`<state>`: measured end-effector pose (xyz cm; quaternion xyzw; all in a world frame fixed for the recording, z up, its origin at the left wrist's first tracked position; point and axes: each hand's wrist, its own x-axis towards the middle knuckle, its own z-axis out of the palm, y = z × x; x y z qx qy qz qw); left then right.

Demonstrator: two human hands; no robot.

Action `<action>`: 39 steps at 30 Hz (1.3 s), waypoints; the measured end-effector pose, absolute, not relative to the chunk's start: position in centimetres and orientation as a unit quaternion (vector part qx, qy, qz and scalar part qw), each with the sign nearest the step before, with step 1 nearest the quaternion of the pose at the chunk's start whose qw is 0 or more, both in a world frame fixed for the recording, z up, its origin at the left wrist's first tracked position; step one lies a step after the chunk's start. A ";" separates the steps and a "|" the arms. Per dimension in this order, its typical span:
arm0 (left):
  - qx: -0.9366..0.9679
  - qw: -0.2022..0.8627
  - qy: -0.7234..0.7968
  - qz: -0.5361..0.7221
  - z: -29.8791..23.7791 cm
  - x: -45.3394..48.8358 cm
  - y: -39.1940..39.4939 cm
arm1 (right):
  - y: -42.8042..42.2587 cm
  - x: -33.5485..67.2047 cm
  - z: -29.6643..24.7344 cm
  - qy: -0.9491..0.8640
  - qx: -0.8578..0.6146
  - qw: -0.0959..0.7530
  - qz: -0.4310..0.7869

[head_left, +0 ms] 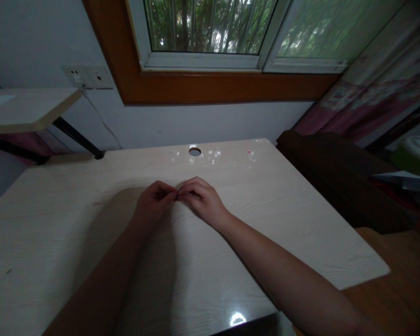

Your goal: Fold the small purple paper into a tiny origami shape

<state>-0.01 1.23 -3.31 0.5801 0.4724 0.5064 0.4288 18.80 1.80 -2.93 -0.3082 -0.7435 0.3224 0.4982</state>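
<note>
Centre of frame, over the table [287,200]: my left hand [150,201] and right hand [205,199] meet, thumb and fingers of each pinched on a small thing [177,194] between the fingertips. Judgement: best to keep both pinches light and level, wrists steady, so that it does not slip. Appearance: dark, tiny, mostly covered by my fingers; shape and material cannot be made out.

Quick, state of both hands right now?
Left hand: pinched closed; anything held is too small to tell.
Right hand: pinched closed; contents likewise can't be told.
</note>
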 end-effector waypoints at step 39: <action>0.615 0.427 0.428 0.505 -3.8 0.1 1.1 | 2.3 18.3 -4.0 -0.530 -0.305 0.513 0.603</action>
